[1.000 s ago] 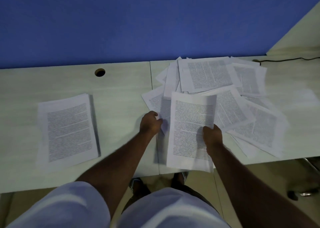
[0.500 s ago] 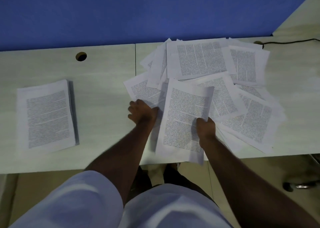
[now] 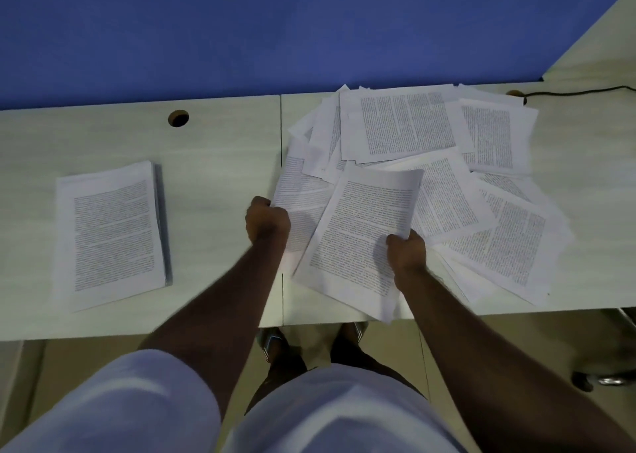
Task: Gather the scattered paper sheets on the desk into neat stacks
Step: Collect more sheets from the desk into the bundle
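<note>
White printed sheets [image 3: 409, 125] lie fanned and overlapping across the tabletop's [image 3: 220, 149] right half; a squared stack [image 3: 112, 234] sits well apart at left. Right hand [image 3: 406, 251] pinches a lifted page [image 3: 361, 235]; left hand's [image 3: 266, 220] grip curls round another sheet's [image 3: 299, 194] edge.

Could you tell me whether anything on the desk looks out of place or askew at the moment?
Yes: the loose sheets right of the desk seam lie fanned at clashing angles, overlapping. The right hand holds a sheaf overhanging the desk's front edge. The finished stack on the left is neat, only slightly rotated.
</note>
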